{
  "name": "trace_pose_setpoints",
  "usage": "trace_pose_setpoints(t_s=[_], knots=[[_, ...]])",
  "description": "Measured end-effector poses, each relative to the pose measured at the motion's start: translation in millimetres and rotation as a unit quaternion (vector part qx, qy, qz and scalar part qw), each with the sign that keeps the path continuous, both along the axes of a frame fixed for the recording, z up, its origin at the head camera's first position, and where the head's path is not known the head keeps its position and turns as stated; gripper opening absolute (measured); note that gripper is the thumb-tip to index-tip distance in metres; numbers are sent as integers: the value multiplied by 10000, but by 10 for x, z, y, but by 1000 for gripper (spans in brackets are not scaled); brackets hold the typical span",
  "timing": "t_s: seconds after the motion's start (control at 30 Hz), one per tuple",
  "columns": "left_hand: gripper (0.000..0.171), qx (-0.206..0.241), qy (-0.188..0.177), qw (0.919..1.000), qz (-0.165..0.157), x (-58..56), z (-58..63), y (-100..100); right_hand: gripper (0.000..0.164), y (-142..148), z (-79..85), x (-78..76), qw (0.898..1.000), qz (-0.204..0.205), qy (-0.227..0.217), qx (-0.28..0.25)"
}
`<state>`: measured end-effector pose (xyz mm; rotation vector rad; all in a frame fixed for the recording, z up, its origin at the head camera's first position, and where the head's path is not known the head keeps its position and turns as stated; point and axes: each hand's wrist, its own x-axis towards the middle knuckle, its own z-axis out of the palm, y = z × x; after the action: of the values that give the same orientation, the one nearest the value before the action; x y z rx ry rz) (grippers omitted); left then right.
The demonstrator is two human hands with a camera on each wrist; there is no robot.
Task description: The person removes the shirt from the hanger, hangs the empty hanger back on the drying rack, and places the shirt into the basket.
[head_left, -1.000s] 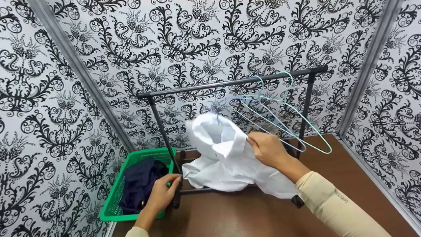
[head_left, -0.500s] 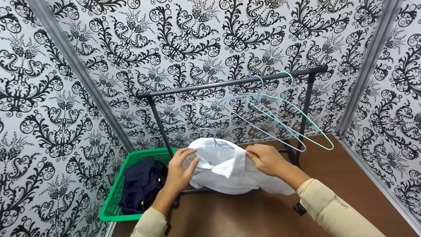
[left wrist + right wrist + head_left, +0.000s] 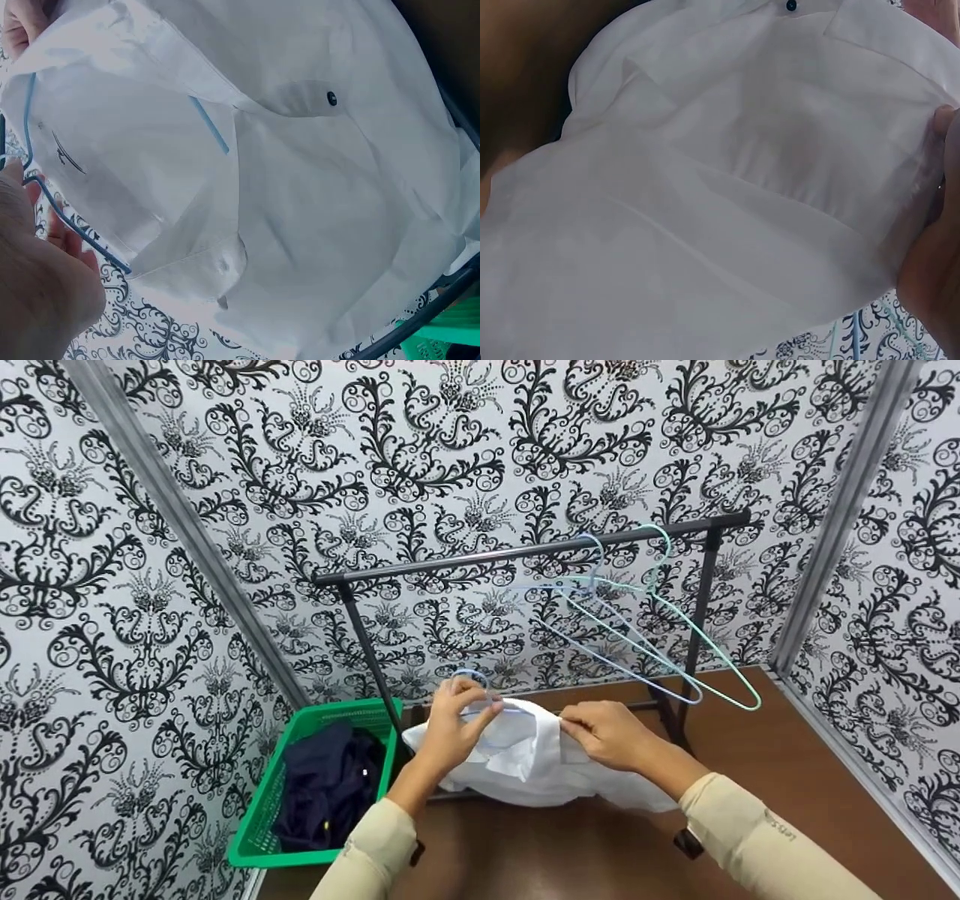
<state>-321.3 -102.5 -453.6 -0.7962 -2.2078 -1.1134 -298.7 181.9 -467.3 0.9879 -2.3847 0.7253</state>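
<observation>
A white collared shirt [image 3: 540, 791] with dark buttons lies draped in front of the rack, with a blue wire hanger [image 3: 82, 234] inside its neck opening. My left hand [image 3: 450, 727] reaches over the collar and pinches the hanger near the base of its hook. The left wrist view shows the wire running between thumb and fingers. On the other side, my right hand [image 3: 611, 735] pinches the shirt at the shoulder beside the collar [image 3: 550, 742]. Cloth fills most of the right wrist view, with the right thumb [image 3: 943, 120] pressed on it at the edge.
A dark metal clothes rack [image 3: 487, 559] stands on the brown table [image 3: 750, 780]. From its bar hang a blue hanger [image 3: 611, 667] and a green hanger [image 3: 712, 649]. A green basket [image 3: 244, 817] with dark navy clothing [image 3: 322, 787] sits at the left. Patterned walls close in behind.
My left hand has come from beside the basket, up and right to the collar, and now pinches the hanger. The shirt's collar has dropped lower, my right hand lowering with it.
</observation>
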Motion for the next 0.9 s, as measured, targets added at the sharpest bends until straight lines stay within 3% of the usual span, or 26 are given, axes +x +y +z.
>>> trace_pose_setpoints(t_s=[0.27, 0.57, 0.9], knots=[[26, 153, 271, 9994, -116, 26, 52, 45, 9, 36, -9, 6, 9999, -64, 71, 136], [23, 249, 100, 9996, 110, 62, 49, 17, 11, -25, -43, 28, 9986, -444, 271, -56], [20, 324, 408, 9980, 360, 65, 41, 2, 27, -210, 63, 74, 9976, -172, 496, -454]])
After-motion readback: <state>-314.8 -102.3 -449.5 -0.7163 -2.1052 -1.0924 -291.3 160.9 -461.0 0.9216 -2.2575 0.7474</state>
